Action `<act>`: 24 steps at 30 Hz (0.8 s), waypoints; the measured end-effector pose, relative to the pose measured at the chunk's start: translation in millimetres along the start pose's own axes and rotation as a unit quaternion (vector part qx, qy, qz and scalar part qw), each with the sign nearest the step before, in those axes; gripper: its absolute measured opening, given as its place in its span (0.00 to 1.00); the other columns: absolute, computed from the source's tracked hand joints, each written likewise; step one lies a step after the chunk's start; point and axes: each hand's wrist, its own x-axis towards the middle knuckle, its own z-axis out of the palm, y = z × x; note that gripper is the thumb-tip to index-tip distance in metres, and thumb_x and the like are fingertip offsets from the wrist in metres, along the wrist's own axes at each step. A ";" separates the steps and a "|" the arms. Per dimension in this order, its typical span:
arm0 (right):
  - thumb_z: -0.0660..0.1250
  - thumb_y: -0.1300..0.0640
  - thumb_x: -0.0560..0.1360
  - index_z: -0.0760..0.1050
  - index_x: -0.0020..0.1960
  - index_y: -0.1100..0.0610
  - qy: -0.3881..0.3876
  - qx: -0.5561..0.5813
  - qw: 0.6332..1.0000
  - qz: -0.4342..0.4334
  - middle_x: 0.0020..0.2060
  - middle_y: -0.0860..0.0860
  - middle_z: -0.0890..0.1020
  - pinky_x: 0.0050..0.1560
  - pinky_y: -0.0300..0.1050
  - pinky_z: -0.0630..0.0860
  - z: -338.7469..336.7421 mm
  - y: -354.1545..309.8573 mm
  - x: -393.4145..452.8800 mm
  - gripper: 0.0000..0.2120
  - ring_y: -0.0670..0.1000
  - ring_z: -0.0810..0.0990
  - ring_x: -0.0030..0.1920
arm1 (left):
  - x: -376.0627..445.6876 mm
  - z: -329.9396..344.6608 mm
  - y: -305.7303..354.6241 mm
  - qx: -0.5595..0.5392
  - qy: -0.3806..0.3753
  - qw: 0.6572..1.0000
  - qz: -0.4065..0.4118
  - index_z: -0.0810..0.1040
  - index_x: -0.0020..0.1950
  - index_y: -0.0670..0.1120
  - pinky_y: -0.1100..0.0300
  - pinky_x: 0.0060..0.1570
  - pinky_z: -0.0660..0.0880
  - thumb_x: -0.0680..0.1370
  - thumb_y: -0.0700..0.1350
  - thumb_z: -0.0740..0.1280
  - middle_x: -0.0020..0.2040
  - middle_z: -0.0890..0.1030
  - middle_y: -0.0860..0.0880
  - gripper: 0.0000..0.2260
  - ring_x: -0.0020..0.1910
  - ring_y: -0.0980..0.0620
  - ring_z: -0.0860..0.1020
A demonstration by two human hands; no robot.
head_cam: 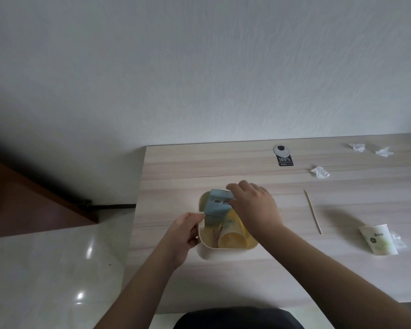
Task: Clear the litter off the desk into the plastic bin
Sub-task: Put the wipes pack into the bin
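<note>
Wooden desk, right hand gripping blue carton over bin

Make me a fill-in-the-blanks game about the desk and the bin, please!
1. The right hand is pushing a blue carton into the cream plastic ____.
2. The left hand grips the bin's ____ edge.
3. A yellow ____ lies on its side inside the bin.
4. Right of the bin, a thin wooden ____ lies on the desk, with a white paper cup farther right.

Missing words: bin; left; cup; stick
</note>
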 end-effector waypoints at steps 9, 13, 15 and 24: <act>0.67 0.60 0.75 0.75 0.63 0.53 -0.112 0.008 0.990 -0.089 0.57 0.51 0.82 0.49 0.46 0.77 10.0 0.1 -2.5 0.17 0.54 0.81 0.51 | -1.4 -2.7 -3.7 0.015 -0.011 1.000 -0.009 0.71 0.46 0.43 0.62 0.26 0.64 0.70 0.48 0.69 0.26 0.67 0.53 0.12 0.23 0.56 0.64; 0.61 0.60 0.78 0.70 0.69 0.53 -0.118 0.065 0.989 -0.056 0.64 0.53 0.78 0.58 0.50 0.76 9.7 -2.4 -8.4 0.19 0.55 0.78 0.60 | -1.2 -2.9 -3.2 -0.011 -0.007 1.000 -0.012 0.71 0.46 0.43 0.63 0.26 0.60 0.69 0.48 0.69 0.26 0.66 0.53 0.12 0.22 0.57 0.63; 0.60 0.60 0.79 0.70 0.69 0.54 -0.104 0.077 0.990 -0.057 0.66 0.52 0.76 0.63 0.50 0.73 5.4 -1.7 -10.8 0.18 0.54 0.75 0.64 | -1.4 -1.6 -1.4 -0.018 -0.012 1.000 -0.012 0.72 0.49 0.43 0.60 0.30 0.58 0.67 0.49 0.70 0.26 0.66 0.53 0.16 0.23 0.57 0.62; 0.64 0.55 0.78 0.78 0.58 0.54 0.062 0.100 0.989 0.092 0.55 0.49 0.82 0.53 0.46 0.71 -35.2 17.7 -34.2 0.11 0.53 0.80 0.53 | 5.0 0.8 0.2 -0.038 -0.009 0.999 0.008 0.74 0.54 0.43 0.56 0.37 0.68 0.69 0.50 0.70 0.30 0.65 0.49 0.18 0.26 0.54 0.63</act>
